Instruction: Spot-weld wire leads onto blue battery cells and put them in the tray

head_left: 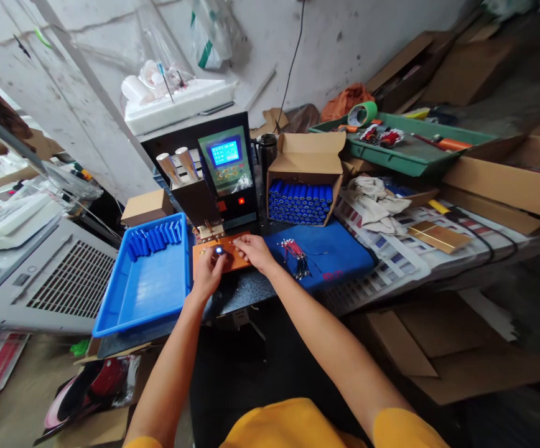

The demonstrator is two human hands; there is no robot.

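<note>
At the centre of the table [246, 290], an orange plate [234, 262] lies at the foot of the machine [211, 186]. The left hand [207, 274] is at the plate's left side, beside a small bright round piece [219, 250]; whether its fingers clamp this piece cannot be told. The right hand [254, 250] is at the right side, thumb and fingertips together; anything between them is too small to identify. The step in hand appears to be positioning small parts; the next move calls for steady fingers and exact alignment. To the left, the wall of the blue tray [142, 302] limits sideways travel. To the right, the blue mat [339, 246] carries loose wires [295, 256]; beyond it, the cardboard box [305, 162] of blue cylinders [300, 202] bounds the far side. Open room lies over the table's bare near strip.
</note>
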